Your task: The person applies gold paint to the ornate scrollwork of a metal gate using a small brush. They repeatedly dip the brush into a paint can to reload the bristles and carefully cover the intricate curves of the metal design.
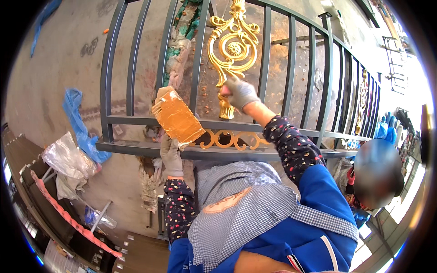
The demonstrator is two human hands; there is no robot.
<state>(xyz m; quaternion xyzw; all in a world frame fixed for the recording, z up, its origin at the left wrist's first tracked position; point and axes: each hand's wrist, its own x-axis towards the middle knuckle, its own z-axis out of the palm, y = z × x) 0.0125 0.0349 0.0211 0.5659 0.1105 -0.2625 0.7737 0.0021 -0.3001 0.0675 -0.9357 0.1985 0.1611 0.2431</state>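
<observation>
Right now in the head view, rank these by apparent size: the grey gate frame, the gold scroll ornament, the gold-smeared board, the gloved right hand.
1. Grey gate frame
2. Gold scroll ornament
3. Gold-smeared board, close to the ornament and nearer the camera, so unsure
4. Right hand

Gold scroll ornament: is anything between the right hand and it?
Nothing visible. The gloved right hand is already on the gold scroll ornament, at its lower stem. The left hand holds a gold-smeared board off to the side.
</observation>
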